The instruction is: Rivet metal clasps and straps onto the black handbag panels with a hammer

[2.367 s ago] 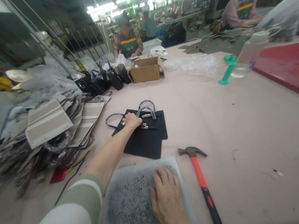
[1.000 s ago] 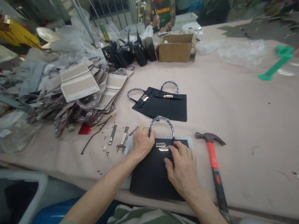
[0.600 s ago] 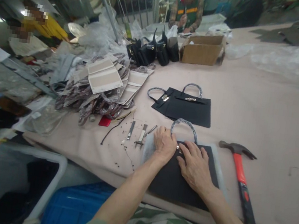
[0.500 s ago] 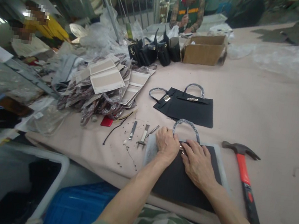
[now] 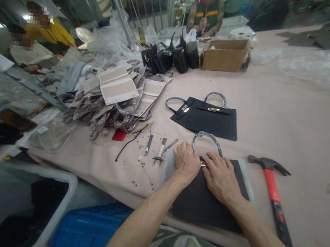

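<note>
A flat black bag piece (image 5: 203, 200) with a wrapped handle (image 5: 208, 137) lies on a grey pad (image 5: 169, 165) at the table's near edge. My left hand (image 5: 186, 162) rests on its top left corner, fingers curled down onto it. Beside it, my right hand (image 5: 221, 176) lies on the bag with fingers stretched toward the metal clasp (image 5: 202, 164) between the two hands. What the fingertips pinch is hidden.
A red-handled hammer (image 5: 272, 191) lies right of the pad. Small metal punches (image 5: 160, 149) lie to its left. A stack of black bag pieces (image 5: 208, 119) sits behind, beige panels (image 5: 117, 90) pile at the left, a cardboard box (image 5: 225, 54) and finished bags (image 5: 168, 58) farther back. People work beyond.
My left hand brought a bag piece from the stack onto the pad; both hands settled at its clasp. Over the last half second they barely shift.
</note>
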`<state>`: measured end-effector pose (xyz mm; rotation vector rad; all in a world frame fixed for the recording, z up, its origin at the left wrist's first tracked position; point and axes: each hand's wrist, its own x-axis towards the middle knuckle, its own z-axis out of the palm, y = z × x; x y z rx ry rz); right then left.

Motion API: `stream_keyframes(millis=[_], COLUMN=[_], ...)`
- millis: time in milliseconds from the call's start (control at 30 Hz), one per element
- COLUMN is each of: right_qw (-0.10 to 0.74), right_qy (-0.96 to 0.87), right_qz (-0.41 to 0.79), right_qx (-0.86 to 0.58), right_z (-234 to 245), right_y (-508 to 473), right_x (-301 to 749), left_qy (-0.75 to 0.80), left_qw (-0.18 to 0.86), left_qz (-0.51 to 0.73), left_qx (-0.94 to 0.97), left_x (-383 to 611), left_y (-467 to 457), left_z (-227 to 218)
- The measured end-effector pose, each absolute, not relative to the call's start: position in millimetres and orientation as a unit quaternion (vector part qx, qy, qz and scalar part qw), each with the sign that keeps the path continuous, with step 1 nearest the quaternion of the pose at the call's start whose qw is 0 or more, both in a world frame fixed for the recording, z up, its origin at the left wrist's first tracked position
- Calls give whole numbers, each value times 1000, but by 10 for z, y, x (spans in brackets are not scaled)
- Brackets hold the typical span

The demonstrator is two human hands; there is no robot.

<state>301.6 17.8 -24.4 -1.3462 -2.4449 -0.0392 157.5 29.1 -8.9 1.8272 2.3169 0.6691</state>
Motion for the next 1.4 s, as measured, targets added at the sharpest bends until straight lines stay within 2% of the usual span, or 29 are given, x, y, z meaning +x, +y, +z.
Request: stream_keyframes(millis=[333, 500, 733, 867, 1000, 1100, 1233, 1400], right_qw=[177, 204, 182, 189, 208, 238, 238, 213], right_qy=[-843, -828, -833, -838, -841, -860, -881, -886], right_qz=[-25, -15, 14, 20, 23, 22, 41, 48], right_qx=[-507, -523, -523, -512, -499, -452, -407, -408], right_z=[-195, -152, -101, -113, -93, -44, -23, -60], right_y=[61, -40, -156, -150, -189, -250, -287, -248], right_x=[2907, 2890, 2863, 2866, 2899, 2921, 2934, 2926], left_qy=[759, 759, 773, 766, 750, 790, 824, 810], left_qw=[80, 63, 61, 82, 89, 78, 152, 211], left_qz=[204, 201, 200, 229, 272, 203, 31, -3], left_qx=[614, 617, 599, 595, 596, 573, 545, 548], left_x=[1556, 1568, 1619, 1595, 1156, 579, 19, 30], left_y=[360, 347, 336, 341, 354, 338, 271, 303], left_z=[-69, -94, -106, -76, 46, 143, 157, 89])
